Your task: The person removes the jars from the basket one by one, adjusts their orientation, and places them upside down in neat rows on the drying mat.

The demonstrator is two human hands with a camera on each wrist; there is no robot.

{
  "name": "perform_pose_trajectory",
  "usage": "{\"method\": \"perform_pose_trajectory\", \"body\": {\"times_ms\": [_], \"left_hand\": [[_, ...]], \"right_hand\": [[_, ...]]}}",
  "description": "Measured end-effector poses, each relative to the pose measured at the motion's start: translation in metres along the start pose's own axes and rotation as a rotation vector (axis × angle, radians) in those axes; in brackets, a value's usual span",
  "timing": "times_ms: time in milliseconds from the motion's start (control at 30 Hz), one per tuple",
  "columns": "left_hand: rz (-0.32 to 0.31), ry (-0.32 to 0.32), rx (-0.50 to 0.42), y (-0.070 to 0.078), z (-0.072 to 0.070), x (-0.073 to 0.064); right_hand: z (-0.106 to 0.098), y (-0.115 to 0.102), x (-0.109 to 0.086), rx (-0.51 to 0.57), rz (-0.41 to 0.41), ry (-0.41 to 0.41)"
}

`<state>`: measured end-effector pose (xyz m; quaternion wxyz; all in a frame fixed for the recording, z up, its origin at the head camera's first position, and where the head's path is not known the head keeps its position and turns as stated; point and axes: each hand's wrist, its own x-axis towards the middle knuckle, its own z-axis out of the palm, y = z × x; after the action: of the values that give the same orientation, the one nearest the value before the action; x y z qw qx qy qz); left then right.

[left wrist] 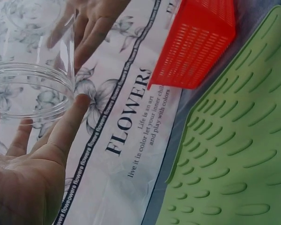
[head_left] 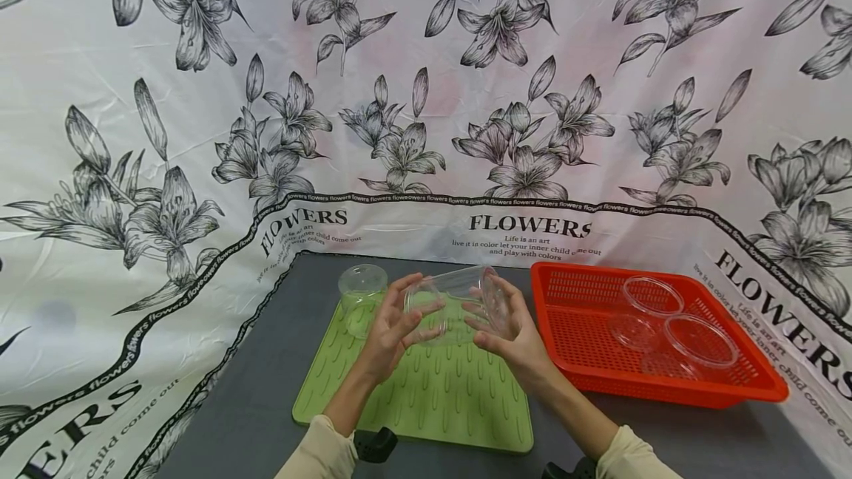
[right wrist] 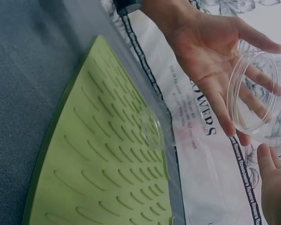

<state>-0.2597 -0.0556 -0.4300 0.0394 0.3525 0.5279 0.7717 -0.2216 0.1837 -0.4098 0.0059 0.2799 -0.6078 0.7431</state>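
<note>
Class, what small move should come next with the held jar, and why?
Probably lower the held jar toward the mat, tipping it onto one end: it is held tilted on its side above the mat, where the other jar already stands.

Clear cylindrical plastic jar (head_left: pixel 452 294): colourless, see-through
Flat rectangular mat (head_left: pixel 426 405): light green, dash-patterned
Rectangular plastic basket (head_left: pixel 665 390): bright red
Hanging white sheet (head_left: pixel 406 35): black lilies, lettering
Tabletop (head_left: pixel 233 398): grey
</note>
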Motion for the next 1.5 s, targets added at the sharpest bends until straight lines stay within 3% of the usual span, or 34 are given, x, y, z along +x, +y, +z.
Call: {"method": "perform_pose_trajectory", "body": {"times_ms": [300,500,867,1167,1300,1500], "left_hand": [[-0.001,0.000,-0.016,-0.001,-0.003,-0.001],[-0.004,0.040,0.039,-0.001,-0.011,-0.007],[-0.061,0.132,0.364,-0.002,-0.026,-0.025],[-0.141,0.310,0.630,-0.009,-0.035,-0.041],[-0.166,0.335,0.727,-0.012,-0.047,-0.052],[-0.255,0.338,0.870,-0.014,-0.068,-0.065]], "right_hand": [[0.003,-0.002,0.002,0.002,0.005,0.029],[0.001,-0.003,0.004,-0.017,0.024,0.040],[-0.005,0.001,0.007,-0.222,0.071,0.062],[-0.005,0.012,0.013,-0.479,0.126,0.135],[-0.007,0.020,0.019,-0.553,0.162,0.158],[-0.006,0.030,0.031,-0.639,0.224,0.204]]}}
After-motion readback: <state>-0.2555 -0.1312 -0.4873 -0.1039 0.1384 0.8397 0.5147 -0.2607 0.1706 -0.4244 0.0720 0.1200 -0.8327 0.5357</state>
